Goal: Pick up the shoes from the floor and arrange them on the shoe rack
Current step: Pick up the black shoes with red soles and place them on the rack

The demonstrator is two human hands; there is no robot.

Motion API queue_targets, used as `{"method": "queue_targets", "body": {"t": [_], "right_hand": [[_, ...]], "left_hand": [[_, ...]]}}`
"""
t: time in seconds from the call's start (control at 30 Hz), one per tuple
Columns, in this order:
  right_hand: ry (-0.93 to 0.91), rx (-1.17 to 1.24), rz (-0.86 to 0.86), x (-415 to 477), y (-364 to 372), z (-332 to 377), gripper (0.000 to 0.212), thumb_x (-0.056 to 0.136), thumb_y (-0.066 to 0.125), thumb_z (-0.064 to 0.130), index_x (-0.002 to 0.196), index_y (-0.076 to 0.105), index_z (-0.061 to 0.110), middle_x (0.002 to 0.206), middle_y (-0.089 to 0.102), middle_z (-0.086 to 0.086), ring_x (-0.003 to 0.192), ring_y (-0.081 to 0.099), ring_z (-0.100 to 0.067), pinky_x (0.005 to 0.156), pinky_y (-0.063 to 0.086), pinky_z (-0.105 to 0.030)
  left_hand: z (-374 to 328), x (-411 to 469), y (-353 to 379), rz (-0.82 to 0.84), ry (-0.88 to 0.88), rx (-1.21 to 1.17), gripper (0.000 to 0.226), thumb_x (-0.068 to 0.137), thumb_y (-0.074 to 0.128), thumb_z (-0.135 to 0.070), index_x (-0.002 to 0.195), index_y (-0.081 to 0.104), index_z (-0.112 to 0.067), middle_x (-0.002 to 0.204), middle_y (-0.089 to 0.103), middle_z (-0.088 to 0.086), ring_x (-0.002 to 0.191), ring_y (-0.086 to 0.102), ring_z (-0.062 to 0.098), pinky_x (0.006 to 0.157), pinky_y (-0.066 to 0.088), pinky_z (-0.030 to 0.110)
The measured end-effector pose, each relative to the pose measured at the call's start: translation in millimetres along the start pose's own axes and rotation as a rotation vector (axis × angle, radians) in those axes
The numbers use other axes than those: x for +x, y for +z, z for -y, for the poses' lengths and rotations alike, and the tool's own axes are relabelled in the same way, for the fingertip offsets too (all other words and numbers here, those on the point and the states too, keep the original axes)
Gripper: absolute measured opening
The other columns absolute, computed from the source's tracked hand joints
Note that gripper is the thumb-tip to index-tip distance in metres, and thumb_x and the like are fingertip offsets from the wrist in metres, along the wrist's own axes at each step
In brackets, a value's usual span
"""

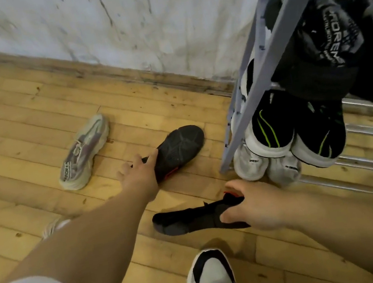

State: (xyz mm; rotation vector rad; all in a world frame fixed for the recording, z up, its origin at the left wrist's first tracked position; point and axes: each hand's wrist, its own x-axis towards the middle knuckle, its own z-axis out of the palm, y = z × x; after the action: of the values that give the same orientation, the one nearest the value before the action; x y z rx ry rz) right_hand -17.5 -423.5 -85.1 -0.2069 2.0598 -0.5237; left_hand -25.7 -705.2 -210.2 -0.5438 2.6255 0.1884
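A black shoe [178, 149] lies on its side on the wooden floor, sole facing me. My left hand [137, 175] grips it at the heel end. A second black shoe [194, 218] lies lower, toe pointing left, and my right hand [249, 207] holds it at the heel opening. A pale grey sneaker [85, 151] rests on the floor to the left. The grey metal shoe rack [265, 57] stands at the right, with black-and-green shoes [272, 123], white shoes [249, 162] and black shoes [310, 27] on its shelves.
A stained white wall [109, 17] with a wooden skirting board runs behind the floor. Another pale shoe [53, 226] peeks out behind my left forearm. My own foot in a black-and-white sneaker [209, 279] stands at the bottom. Chrome rack bars [366, 134] extend right.
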Motion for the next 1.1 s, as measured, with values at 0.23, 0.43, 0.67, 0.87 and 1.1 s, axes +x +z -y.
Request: {"method": "queue_targets", "body": {"t": [0.23, 0.43, 0.67, 0.87, 1.1], "right_hand": [[-0.019, -0.053, -0.039, -32, -6, 6, 0.088, 0.090, 0.068, 0.059, 0.162, 0.024, 0.032, 0.159, 0.040, 0.004, 0.127, 0.055, -0.020, 0.098, 0.050, -0.029], [-0.133, -0.219, -0.128, -93, -30, 28, 0.092, 0.081, 0.073, 0.063, 0.159, 0.031, 0.040, 0.162, 0.038, 0.010, 0.141, 0.046, -0.017, 0.110, 0.042, -0.030], [-0.391, -0.365, -0.293, -226, -74, 83, 0.084, 0.083, 0.074, 0.059, 0.156, 0.034, 0.045, 0.155, 0.044, 0.017, 0.130, 0.053, -0.012, 0.109, 0.045, -0.032], [-0.576, -0.384, -0.606, -354, -102, 58, 0.067, 0.084, 0.075, 0.055, 0.143, 0.041, 0.058, 0.130, 0.051, 0.031, 0.116, 0.052, 0.001, 0.094, 0.041, -0.019], [-0.669, -0.281, -0.894, -447, -130, -37, 0.069, 0.078, 0.086, 0.042, 0.134, 0.051, 0.061, 0.130, 0.052, 0.031, 0.122, 0.050, 0.006, 0.099, 0.041, -0.017]], "left_hand": [[4, -107, -20, 0.019, -0.044, -0.910, 0.080, 0.089, 0.070, -0.039, 0.156, 0.027, -0.048, 0.131, 0.060, 0.001, 0.098, 0.068, 0.015, 0.085, 0.054, 0.030], [21, -231, -48, -0.082, -0.144, -1.514, 0.056, 0.105, 0.054, -0.033, 0.147, 0.033, -0.064, 0.123, 0.070, -0.010, 0.102, 0.073, 0.024, 0.083, 0.061, 0.046], [22, -325, -158, -0.274, 0.301, -1.491, 0.049, 0.110, 0.040, -0.036, 0.139, 0.031, -0.074, 0.140, 0.058, -0.029, 0.112, 0.072, 0.011, 0.086, 0.062, 0.044], [-12, -386, -235, -0.442, 0.611, -1.309, 0.047, 0.109, 0.038, -0.040, 0.147, 0.031, -0.067, 0.154, 0.049, -0.021, 0.135, 0.057, 0.018, 0.106, 0.051, 0.051], [-89, -431, -286, -0.521, 0.799, -1.213, 0.043, 0.110, 0.040, -0.043, 0.144, 0.036, -0.068, 0.148, 0.050, -0.029, 0.137, 0.055, 0.016, 0.110, 0.048, 0.052]]}}
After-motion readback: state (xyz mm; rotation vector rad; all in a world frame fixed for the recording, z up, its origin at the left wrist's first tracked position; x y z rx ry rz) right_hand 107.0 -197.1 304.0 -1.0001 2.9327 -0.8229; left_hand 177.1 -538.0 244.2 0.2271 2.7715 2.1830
